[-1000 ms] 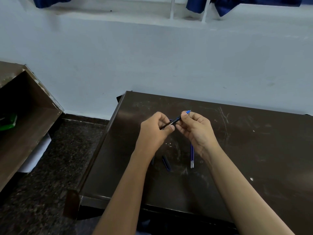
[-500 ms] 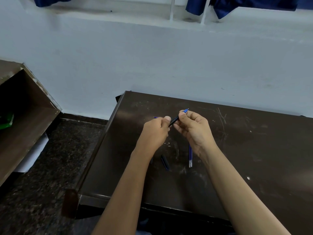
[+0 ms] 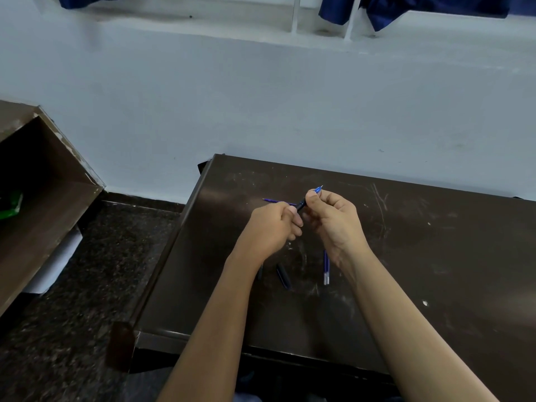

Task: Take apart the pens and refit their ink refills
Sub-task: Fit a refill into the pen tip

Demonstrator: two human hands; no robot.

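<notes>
Over the dark table point(image 3: 435, 256) I hold a dark pen barrel point(image 3: 300, 205) between both hands. My left hand point(image 3: 272, 230) grips its lower end. My right hand point(image 3: 333, 219) pinches the blue tip point(image 3: 318, 189) at the upper end. A thin blue refill point(image 3: 275, 201) lies on the table just beyond my left hand. Two blue refills point(image 3: 326, 268) lie side by side below my right wrist. A dark pen cap point(image 3: 283, 275) lies between my forearms, and another dark piece point(image 3: 260, 271) is mostly hidden by my left wrist.
The table's left edge point(image 3: 174, 250) drops to a dark speckled floor point(image 3: 87, 285). A brown wooden shelf point(image 3: 43, 198) stands at the left with something green inside. A pale wall rises behind the table. Blue cloth point(image 3: 406, 7) hangs at the top.
My left hand has slid down and left along the barrel, baring the blue refill on the table behind it. My right hand keeps its pinch on the tip.
</notes>
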